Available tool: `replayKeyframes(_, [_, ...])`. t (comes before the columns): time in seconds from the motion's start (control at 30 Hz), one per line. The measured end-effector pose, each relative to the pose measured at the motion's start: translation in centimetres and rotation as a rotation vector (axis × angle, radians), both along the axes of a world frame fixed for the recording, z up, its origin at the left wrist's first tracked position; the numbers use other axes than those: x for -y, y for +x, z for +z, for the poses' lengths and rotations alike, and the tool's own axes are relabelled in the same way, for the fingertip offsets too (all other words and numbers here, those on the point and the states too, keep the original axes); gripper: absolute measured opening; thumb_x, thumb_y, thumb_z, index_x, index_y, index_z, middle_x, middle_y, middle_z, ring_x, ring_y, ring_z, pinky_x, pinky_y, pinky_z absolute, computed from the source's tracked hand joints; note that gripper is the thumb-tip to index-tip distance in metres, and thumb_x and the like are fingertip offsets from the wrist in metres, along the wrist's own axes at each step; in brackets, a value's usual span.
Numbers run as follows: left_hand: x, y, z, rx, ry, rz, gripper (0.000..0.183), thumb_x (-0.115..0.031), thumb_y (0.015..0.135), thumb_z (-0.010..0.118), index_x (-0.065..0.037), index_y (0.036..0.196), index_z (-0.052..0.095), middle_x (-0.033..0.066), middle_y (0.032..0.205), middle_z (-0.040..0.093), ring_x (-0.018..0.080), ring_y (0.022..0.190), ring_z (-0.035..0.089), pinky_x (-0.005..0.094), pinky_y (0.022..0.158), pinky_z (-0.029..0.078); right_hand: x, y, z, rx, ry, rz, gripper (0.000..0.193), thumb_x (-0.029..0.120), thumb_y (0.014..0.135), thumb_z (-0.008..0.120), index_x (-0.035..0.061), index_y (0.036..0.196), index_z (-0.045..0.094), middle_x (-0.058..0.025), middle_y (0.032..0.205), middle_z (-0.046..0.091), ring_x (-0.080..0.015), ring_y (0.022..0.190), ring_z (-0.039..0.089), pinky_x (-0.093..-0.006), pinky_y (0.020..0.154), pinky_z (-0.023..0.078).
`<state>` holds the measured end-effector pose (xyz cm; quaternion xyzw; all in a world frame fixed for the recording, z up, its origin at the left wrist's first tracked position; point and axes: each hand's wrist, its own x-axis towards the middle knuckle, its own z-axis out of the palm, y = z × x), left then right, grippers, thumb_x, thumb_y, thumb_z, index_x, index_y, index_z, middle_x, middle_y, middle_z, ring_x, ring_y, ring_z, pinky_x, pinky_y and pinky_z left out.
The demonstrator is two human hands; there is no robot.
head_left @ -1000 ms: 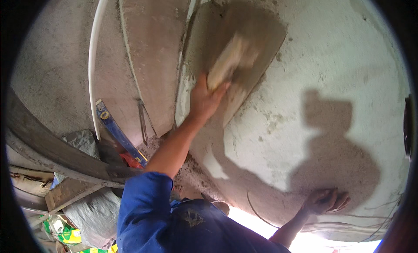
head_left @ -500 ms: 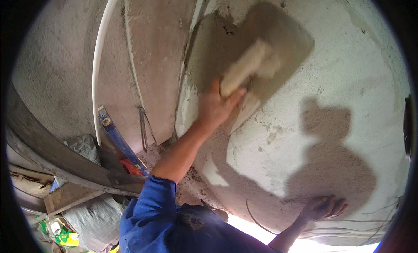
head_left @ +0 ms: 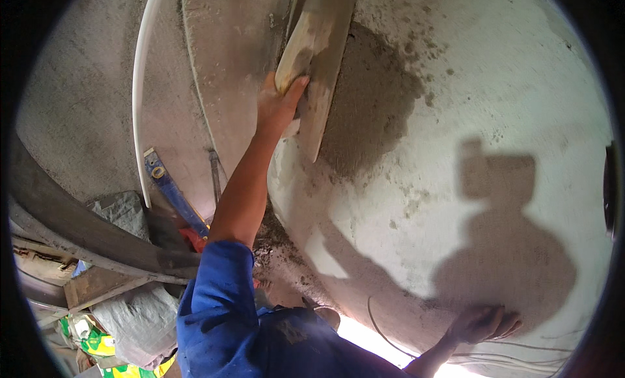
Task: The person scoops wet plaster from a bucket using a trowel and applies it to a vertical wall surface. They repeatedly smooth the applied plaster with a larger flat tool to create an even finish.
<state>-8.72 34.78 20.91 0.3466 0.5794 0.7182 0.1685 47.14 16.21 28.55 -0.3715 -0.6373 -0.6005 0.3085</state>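
Note:
My left hand [head_left: 278, 103] is closed around the wooden handle of a plastering float [head_left: 329, 72], my arm stretched up along the wall. The float's long flat board is tipped nearly edge-on, close to the corner where two walls meet. Beside it, a dark patch of wet mortar [head_left: 374, 95] sticks to the pale wall [head_left: 482, 98], with small splashes round it. Low on the right, my right hand [head_left: 483, 324] rests against that wall, its fingers apart and slightly bent, holding nothing.
At left a white pipe [head_left: 138, 98] runs down the wall near a blue spirit level [head_left: 172, 189]. A curved dark band [head_left: 84, 218] crosses above grey sacks [head_left: 140, 319] and green-and-yellow bags [head_left: 97, 339]. Several thin cables [head_left: 514, 358] run along the lower right.
My left hand has moved the float up and left, turning it from facing the wall to nearly edge-on. The mortar patch it covered now shows. My right hand stays nearly in place.

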Motion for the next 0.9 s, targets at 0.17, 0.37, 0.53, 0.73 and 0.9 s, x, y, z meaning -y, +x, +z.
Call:
replayKeyframes(0.17, [0.4,-0.4,-8.1,0.050,-0.015,-0.057,0.048,-0.034,0.089,0.080,0.002,0.116,0.063,0.0133,0.098,0.071,0.0188,0.091,0.065,0.0340,0.080,0.052,0.4,2.0,-2.0,-0.273,-0.036,-0.066,0.029,0.017,0.106,0.049,0.0035,0.131,0.055,-0.0252,0.152,0.044,-0.0469,0.145,0.035,-0.0643,0.115,0.031])
replayKeyframes(0.37, [0.3,0.0,-17.0,0.127,-0.127,-0.100,0.046,-0.029,0.090,0.080,0.001,0.119,0.062,0.0088,0.100,0.071,0.0147,0.089,0.065,0.0330,0.078,0.054,1.3,5.4,-3.7,-0.572,-0.077,-0.082,0.040,0.026,0.105,0.049,0.0025,0.137,0.051,-0.0282,0.155,0.039,-0.0509,0.147,0.028,-0.0696,0.116,0.023])
replayKeyframes(0.53, [2.6,5.8,-27.1,0.476,-0.270,-0.181,0.058,-0.041,0.090,0.080,-0.001,0.127,0.058,0.0080,0.099,0.068,0.0154,0.076,0.065,0.0309,0.066,0.055,1.5,1.2,-0.2,-0.057,-0.056,-0.100,0.039,0.022,0.104,0.048,0.0027,0.138,0.052,-0.0287,0.157,0.036,-0.0531,0.146,0.028,-0.0701,0.115,0.024])
replayKeyframes(0.73, [8.2,16.9,-32.1,0.987,-0.364,-0.072,0.060,-0.049,0.093,0.074,-0.004,0.130,0.056,0.0068,0.097,0.064,0.0163,0.068,0.062,0.0335,0.054,0.053,0.7,2.0,-1.5,-0.160,-0.086,0.017,0.036,0.012,0.105,0.048,0.0033,0.139,0.051,-0.0269,0.155,0.041,-0.0484,0.146,0.032,-0.0679,0.116,0.025])
replayKeyframes(0.9, [9.6,22.5,-30.6,1.065,-0.286,0.075,0.049,-0.044,0.098,0.068,-0.005,0.126,0.057,0.0046,0.088,0.060,0.0165,0.062,0.059,0.0351,0.051,0.050,0.4,0.5,-0.2,0.010,-0.072,0.004,0.035,0.013,0.106,0.051,0.0040,0.139,0.053,-0.0221,0.154,0.043,-0.0418,0.146,0.037,-0.0637,0.116,0.028])
